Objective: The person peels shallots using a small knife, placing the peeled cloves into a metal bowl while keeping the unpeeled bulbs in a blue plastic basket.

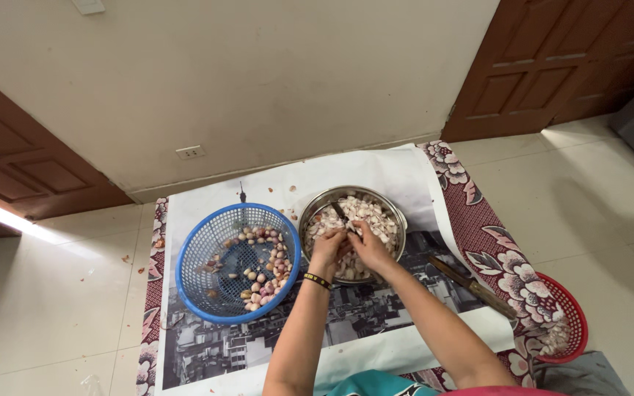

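Steel, round and shallow: metal bowl [398, 214] heaped with pale peeled shallot pieces [376, 220], set on printed black-and-white paper sheet [361, 315] over floral maroon mat [493, 242]. Both hands together over near rim of that bowl. Left hand [327, 249], black-and-yellow wristband [317, 280] at the wrist, fingers curled narrow around 1 small shallot, hard to make out between the fingers. Right hand [370, 248] closed on a small dark-bladed paring knife [340, 213], tip pointing up over the pile. Just left of the bowl, round blue plastic basket [192, 271] holding unpeeled reddish shallots [266, 271] along its right side only; much of its mesh floor bare. By that showing, well past halfway: bowl nearly full, perhaps a few dozen bulbs left in basket. Lying apart on paper at right, 1 larger knife with brown wooden handle [475, 286], untouched. Red plastic basket [570, 323] at far right edge, partly on tiled floor, holding papery skins as far as can be told. Scattered skin flecks on tiles to the left.
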